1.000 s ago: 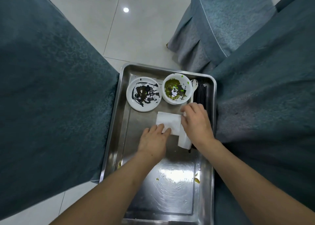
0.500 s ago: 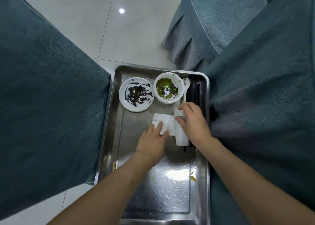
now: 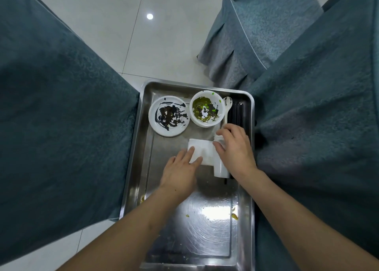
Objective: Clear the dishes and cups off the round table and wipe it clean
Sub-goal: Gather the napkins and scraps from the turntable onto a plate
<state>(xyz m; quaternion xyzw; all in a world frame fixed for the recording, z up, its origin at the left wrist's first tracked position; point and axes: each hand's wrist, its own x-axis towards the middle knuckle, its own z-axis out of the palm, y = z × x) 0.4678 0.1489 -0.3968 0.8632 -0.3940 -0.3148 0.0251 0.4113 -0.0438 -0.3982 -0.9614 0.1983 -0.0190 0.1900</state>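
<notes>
A steel tray (image 3: 135,147) holds a white plate (image 3: 169,116) smeared with dark sauce and a white bowl (image 3: 207,108) with green residue. A white spoon (image 3: 227,104) and black chopsticks (image 3: 236,111) lie along its right side. A folded white napkin (image 3: 202,149) lies in the middle. My left hand (image 3: 180,172) rests on the napkin's near edge with straight fingers. My right hand (image 3: 235,149) grips a white cup (image 3: 220,168) that lies on its side beside the napkin, partly hidden under my palm.
Teal tablecloths hang at the left (image 3: 61,127) and right (image 3: 317,127) of the tray. A grey-blue covered chair (image 3: 256,35) stands at the back right. White floor tiles (image 3: 164,35) show beyond. The tray's near half has food crumbs and smears.
My right hand has shifted a little on the cup, whose rim now shows by my fingers. My left hand stays on the napkin.
</notes>
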